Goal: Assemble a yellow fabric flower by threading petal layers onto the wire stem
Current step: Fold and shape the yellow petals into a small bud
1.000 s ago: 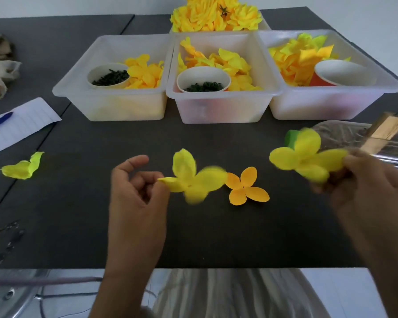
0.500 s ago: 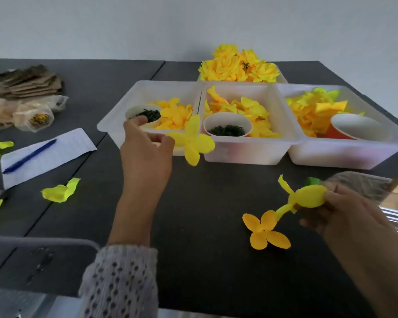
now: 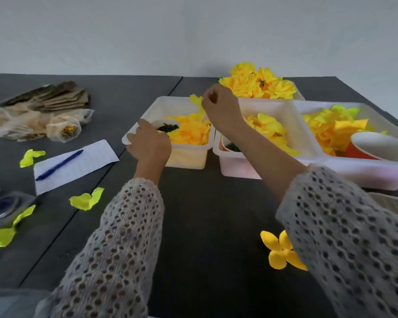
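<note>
- Two hands reach over the far bins. The right hand (image 3: 220,106) pinches a yellow petal layer (image 3: 197,102), lifted above the left bin (image 3: 152,111).
- Left hand (image 3: 148,143) curls at that bin's near rim by a small cup (image 3: 167,127); whether it holds anything I cannot tell.
- Near right on the dark table (image 3: 205,203) lies an orange-yellow petal piece (image 3: 277,250).
</note>
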`<state>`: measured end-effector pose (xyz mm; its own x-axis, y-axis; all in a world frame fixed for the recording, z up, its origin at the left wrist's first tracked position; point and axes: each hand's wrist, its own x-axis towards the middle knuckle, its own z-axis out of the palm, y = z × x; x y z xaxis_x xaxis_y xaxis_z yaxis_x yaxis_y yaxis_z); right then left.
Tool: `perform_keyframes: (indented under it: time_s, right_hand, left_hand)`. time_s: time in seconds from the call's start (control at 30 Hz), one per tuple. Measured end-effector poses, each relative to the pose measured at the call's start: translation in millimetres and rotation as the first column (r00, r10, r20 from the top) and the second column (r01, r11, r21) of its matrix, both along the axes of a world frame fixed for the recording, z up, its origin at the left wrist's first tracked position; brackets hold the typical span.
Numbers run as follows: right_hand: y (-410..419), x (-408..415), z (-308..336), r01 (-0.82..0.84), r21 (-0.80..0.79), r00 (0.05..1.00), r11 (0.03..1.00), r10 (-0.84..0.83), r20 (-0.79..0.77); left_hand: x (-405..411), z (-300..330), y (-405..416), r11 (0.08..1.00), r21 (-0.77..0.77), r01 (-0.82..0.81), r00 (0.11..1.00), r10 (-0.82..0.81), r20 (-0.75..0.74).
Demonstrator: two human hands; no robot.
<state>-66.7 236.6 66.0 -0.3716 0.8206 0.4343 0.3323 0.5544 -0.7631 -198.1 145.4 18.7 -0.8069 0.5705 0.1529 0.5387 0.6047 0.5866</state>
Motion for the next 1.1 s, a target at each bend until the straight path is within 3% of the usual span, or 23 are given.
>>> perform_keyframes:
  time_s: [0.07, 0.13, 0.23, 0.4, 0.5, 0.63, 0.8, 0.97, 1.1]
  right_hand:
    - [11.7, -15.2, -5.4, -0.048, 0.002, 0.962, 0.999, 0.046, 0.27]
    - [15.2, -14.5, -11.1, -0.095, -0.004, 0.916, 0.995, 0.089, 0.39]
    - [10.7, 11.3, -13.9, -0.086, 0.044, 0.937, 0.995, 0.066, 0.343]
    - [-31.8, 96.8, -14.9, 0.004, 0.008, 0.988, 1.0, -0.006, 0.151]
    - [-72.7, 151.2, -24.9, 0.015, -0.038, 0.995, 0.999, -0.012, 0.094]
    - [-118.4, 199.0, -42.8, 0.023, -0.117, 0.985, 0.993, -0.002, 0.171]
    - [-149.7, 233.2, -70.4, 0.078, -0.117, 0.95, 0.99, -0.038, 0.311]
    - [-155.6, 240.8, -103.4, 0.217, -0.201, 0.761, 0.955, -0.037, 0.648]
    - [-168.3, 228.8, -115.2, 0.282, -0.099, 0.652, 0.954, -0.115, 0.75]
  left_hand:
    - [1.8, 2.2, -5.0, 0.999, 0.048, -0.015, 0.996, 0.019, -0.085]
    - [1.4, 2.9, -11.2, 0.993, 0.119, 0.011, 0.988, 0.007, -0.155]
    - [-3.9, -0.4, -16.7, 0.983, 0.167, 0.081, 0.976, -0.044, -0.211]
    - [-20.4, -15.7, -14.6, 0.997, 0.019, 0.078, 0.966, -0.071, -0.247]
    - [-25.6, -25.5, -15.3, 0.996, 0.036, 0.081, 0.954, -0.067, -0.292]
    - [-25.3, -27.1, -15.2, 0.971, 0.143, 0.19, 0.954, -0.148, -0.262]
    - [4.0, -14.2, -23.1, 0.859, 0.361, 0.364, 0.923, -0.281, -0.262]
    - [81.2, -24.6, -54.8, 0.752, 0.403, 0.522, 0.849, -0.506, -0.154]
    - [149.0, -56.4, -88.6, 0.595, 0.21, 0.776, 0.609, -0.793, -0.004]
